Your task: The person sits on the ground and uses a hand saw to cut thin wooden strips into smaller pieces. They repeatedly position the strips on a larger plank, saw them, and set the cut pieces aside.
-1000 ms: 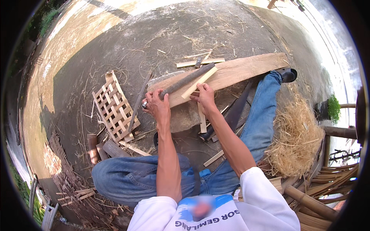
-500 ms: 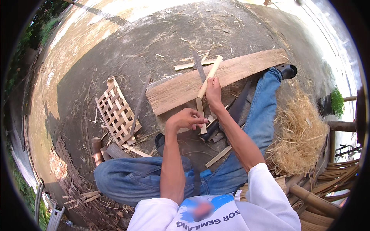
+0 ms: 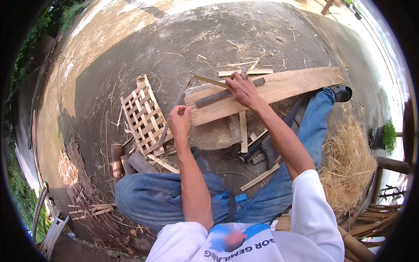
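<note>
A broad wooden plank point(image 3: 297, 81) slants across the ground in front of me, one end propped on a block point(image 3: 218, 135). My right hand point(image 3: 243, 90) is closed above its middle, gripping a pale bamboo strip point(image 3: 207, 80) that points left. Beneath that hand a dark flat bar point(image 3: 214, 98) lies along the plank. Off the plank's left end is my left hand point(image 3: 179, 120), fingertips pinched together; whatever is between them is too small to tell. A long thin dark strip point(image 3: 170, 122) runs right beside it. To its left lies a woven bamboo panel point(image 3: 144, 114).
Bamboo pieces point(image 3: 250, 72) lie beyond the plank, and one pale slat point(image 3: 243, 131) stands by its near edge. Short bamboo tubes point(image 3: 116, 157) are near my left knee. A heap of shavings point(image 3: 348, 161) sits right of my outstretched leg point(image 3: 305, 131).
My right hand has turned the bamboo strip from pointing away to pointing left. The dark bar now lies along the plank instead of across it. My left hand moved left and away from me.
</note>
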Tool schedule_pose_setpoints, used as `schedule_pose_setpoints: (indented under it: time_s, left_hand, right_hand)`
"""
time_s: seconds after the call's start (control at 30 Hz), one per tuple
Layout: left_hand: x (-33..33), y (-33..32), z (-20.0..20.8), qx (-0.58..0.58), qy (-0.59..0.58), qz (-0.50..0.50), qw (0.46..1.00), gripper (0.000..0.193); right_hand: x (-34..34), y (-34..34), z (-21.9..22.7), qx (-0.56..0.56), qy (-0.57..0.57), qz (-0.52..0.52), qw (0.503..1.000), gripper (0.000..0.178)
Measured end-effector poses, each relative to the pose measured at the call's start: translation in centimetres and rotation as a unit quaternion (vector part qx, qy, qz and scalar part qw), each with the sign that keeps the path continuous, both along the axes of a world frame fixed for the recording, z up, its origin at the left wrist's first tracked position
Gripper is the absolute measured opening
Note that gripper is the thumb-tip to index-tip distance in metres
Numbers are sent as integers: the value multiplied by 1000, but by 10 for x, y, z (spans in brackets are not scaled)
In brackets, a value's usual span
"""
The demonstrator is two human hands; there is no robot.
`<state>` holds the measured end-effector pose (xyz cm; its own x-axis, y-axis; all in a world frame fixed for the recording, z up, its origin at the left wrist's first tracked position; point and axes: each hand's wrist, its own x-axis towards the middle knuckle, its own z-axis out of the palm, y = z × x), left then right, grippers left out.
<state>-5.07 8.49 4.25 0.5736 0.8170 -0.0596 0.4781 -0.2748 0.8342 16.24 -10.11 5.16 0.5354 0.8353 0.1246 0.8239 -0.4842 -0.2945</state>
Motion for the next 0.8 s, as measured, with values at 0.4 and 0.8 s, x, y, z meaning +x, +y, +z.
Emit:
schedule_pose_setpoints:
  time_s: [0.4,0.8]
  left_hand:
    - [19,-49,-14,14,-46,107,993,16]
    - [22,-59,-20,72,-93,142,983,23]
  right_hand:
    - [1,-26,16,16,56,60,997,39]
    - [8,-17,2,9,-4,93,996,40]
